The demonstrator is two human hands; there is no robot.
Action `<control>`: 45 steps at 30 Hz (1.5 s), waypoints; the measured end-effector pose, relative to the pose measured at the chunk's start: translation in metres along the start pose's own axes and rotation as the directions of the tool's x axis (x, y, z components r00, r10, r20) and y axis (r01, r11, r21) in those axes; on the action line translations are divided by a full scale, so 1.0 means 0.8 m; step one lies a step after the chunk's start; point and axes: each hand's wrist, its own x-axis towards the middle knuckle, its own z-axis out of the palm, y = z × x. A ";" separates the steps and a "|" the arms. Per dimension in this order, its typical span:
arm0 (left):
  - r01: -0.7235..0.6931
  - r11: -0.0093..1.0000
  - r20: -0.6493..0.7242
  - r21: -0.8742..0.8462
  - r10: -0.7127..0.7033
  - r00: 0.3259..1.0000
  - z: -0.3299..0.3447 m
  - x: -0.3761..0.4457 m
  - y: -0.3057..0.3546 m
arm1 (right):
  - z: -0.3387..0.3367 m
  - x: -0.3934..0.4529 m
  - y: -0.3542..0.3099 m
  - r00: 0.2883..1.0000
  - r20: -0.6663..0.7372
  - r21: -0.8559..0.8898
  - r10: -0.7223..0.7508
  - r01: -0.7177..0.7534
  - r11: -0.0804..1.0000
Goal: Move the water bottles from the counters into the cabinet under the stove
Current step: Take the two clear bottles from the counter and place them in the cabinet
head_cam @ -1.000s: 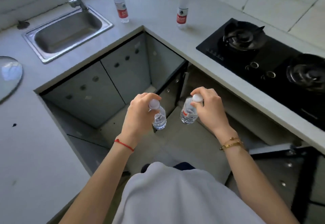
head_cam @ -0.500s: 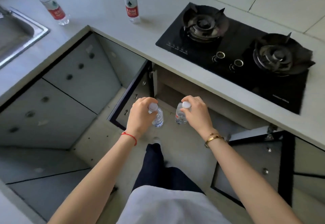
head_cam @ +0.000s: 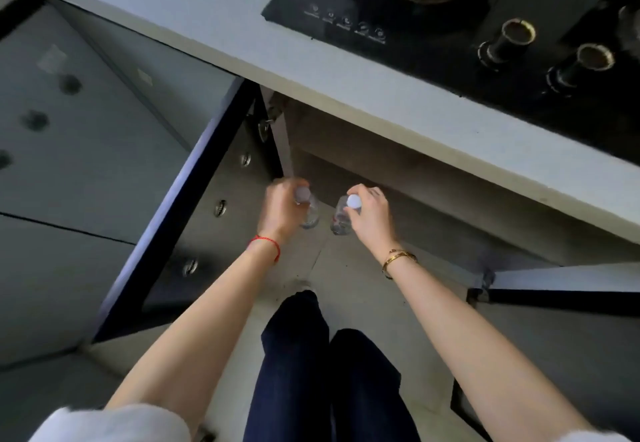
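Observation:
Two small clear water bottles with white caps hang upright from my hands. My left hand (head_cam: 282, 209) grips the neck of the left bottle (head_cam: 309, 214); it is blurred with motion. My right hand (head_cam: 370, 216) grips the neck of the right bottle (head_cam: 341, 221), whose cap shows plainly. Both bottles are low, right in front of the open cabinet (head_cam: 398, 178) under the black stove (head_cam: 433, 25). The cabinet's inside is dark and mostly hidden by the counter edge.
The cabinet's left door (head_cam: 207, 206) stands open beside my left hand, and the right door (head_cam: 561, 289) is open beyond my right forearm. The grey counter edge (head_cam: 381, 95) overhangs the opening. My legs in dark trousers (head_cam: 311, 355) stand on the tiled floor.
I have leaned closer to the stove cabinet and both hands have gone lower and forward with their bottles. The counter bottles and the sink have left the view.

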 end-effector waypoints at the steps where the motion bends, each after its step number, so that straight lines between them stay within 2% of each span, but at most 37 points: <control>1: -0.003 1.000 0.010 -0.006 0.003 1.000 0.019 0.018 -0.016 | 0.019 0.019 0.016 1.000 0.002 -0.016 0.003 -0.003 1.000; 4: -0.067 0.998 0.046 0.018 0.067 0.997 0.078 0.069 -0.066 | 0.080 0.076 0.065 1.000 -0.006 -0.064 0.003 -0.003 0.998; 7: -0.048 0.998 0.028 0.031 0.047 0.998 0.133 0.112 -0.112 | 0.132 0.121 0.107 0.999 0.019 -0.091 0.028 -0.027 0.996; 10: -0.044 0.998 0.022 0.041 0.043 0.999 0.176 0.146 -0.140 | 0.172 0.158 0.142 1.000 -0.020 -0.099 -0.004 0.002 0.995; 15: -0.121 0.989 0.053 0.080 0.117 0.992 0.231 0.190 -0.172 | 0.212 0.219 0.179 0.999 -0.046 -0.153 -0.029 0.021 0.988; 19: -0.106 0.992 0.050 0.065 0.103 0.993 0.260 0.219 -0.189 | 0.230 0.249 0.191 0.996 -0.085 -0.171 0.016 -0.030 0.985; 26: -0.137 0.989 0.090 0.055 0.131 0.987 0.286 0.248 -0.192 | 0.248 0.268 0.210 0.989 -0.105 -0.169 0.102 -0.119 0.978; 34: -0.096 0.992 0.116 0.085 0.085 0.990 0.301 0.264 -0.197 | 0.260 0.264 0.203 0.996 -0.084 -0.120 0.038 -0.048 0.992; 39: -0.056 0.994 0.145 0.096 0.042 0.989 0.279 0.235 -0.186 | 0.246 0.233 0.193 0.993 -0.094 -0.005 0.077 -0.078 0.997; 45: -0.054 0.991 0.183 0.123 0.031 0.983 0.211 0.165 -0.152 | 0.194 0.167 0.152 0.998 -0.035 0.004 0.059 -0.059 0.998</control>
